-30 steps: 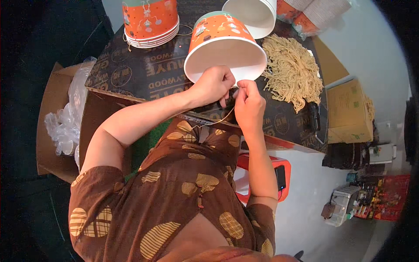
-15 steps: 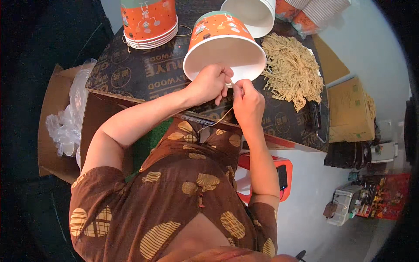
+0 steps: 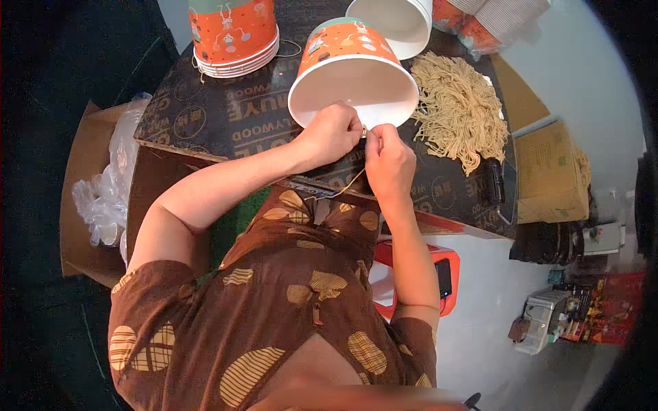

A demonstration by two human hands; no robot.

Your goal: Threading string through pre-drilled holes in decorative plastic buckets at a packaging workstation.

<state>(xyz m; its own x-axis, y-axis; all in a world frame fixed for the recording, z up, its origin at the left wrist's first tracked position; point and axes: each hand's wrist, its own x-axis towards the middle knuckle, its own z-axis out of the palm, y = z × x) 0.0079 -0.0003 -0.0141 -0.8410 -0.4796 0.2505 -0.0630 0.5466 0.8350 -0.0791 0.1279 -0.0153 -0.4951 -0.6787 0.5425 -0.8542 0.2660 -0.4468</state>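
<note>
An orange paper bucket (image 3: pixel 351 48) with a white inside lies tilted on the dark table, its open mouth toward me. At the near edge of its rim, my left hand (image 3: pixel 332 134) is closed, fingertips pinched together; what they grip is mostly hidden. Close beside it, my right hand (image 3: pixel 391 159) pinches a thin beige cord (image 3: pixel 354 181), whose tail hangs down past the table edge. A small shiny piece (image 3: pixel 364 131) shows between the two sets of fingertips, too small to make out. A heap of beige cords (image 3: pixel 458 109) lies right of the bucket.
Nested orange buckets (image 3: pixel 233 41) stand far left, and white-lined ones (image 3: pixel 394 27) lie behind. Bagged paper cups (image 3: pixel 497 27) are at the far right. A black-handled tool (image 3: pixel 495 181) lies by the cords. Cardboard boxes (image 3: pixel 554 171) flank the table; a red stool (image 3: pixel 447 301) stands below.
My left hand's fingers have curled in more tightly at the bucket rim. My right hand has barely moved, and the bucket stays in place.
</note>
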